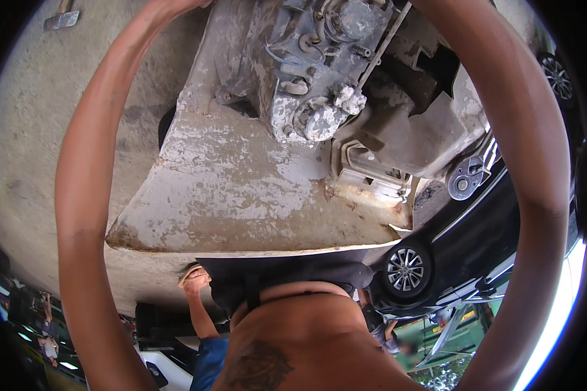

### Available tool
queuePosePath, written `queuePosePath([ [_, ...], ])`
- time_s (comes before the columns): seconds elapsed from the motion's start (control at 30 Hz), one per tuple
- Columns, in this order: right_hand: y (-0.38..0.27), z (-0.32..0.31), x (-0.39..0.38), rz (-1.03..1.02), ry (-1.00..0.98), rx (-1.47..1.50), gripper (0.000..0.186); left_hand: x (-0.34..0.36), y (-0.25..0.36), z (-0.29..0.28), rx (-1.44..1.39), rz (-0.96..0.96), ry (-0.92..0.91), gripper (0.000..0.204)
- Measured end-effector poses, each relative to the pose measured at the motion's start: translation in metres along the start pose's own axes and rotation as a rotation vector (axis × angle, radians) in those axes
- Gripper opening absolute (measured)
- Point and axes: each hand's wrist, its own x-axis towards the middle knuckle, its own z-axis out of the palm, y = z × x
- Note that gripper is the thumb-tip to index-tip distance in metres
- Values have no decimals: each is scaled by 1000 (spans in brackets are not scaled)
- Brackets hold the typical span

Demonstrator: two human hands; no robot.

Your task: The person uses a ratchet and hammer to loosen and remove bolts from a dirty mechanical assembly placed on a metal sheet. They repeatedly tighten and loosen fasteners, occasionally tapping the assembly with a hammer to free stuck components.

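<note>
Engine block (306,72), grimy cast metal on a flaking steel plate (241,189), between both raised arms; judged heavy, rigid, greasy, best gripped by its casing edges; fingers out of frame, grasp unknowable; wrench (466,176) nearby.

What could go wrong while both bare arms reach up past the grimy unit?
1. The panel has a rusty, flaking lower edge close to the bare chest and the left arm; it could scrape skin.
2. The wrench lies by the panel's right end, apparently loose, and might slip off.
3. Hoses and a rod crowd the unit; fingers working out of sight beyond it could get pinched.
</note>
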Motion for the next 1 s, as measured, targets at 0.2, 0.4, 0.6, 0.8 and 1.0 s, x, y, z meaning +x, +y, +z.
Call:
queuePosePath([
  [0.2,22,7,28,-188,4,-139,28,-14,25,-19,-367,-251,-3,13],
  [0.4,45,52,83,-402,-378,-482,26,-33,9,3,-863,-279,-105,17],
  [0.6,42,49,80,-172,-499,-202,29,-27,-4,27,-901,-324,62,25],
  [0.8,48,42,92,-150,-530,-298,37,-41,0,28,-837,-256,202,25],
  [1.0,23,31,85,134,-625,-49,38,-93,-57,33,-303,-183,482,35],
])
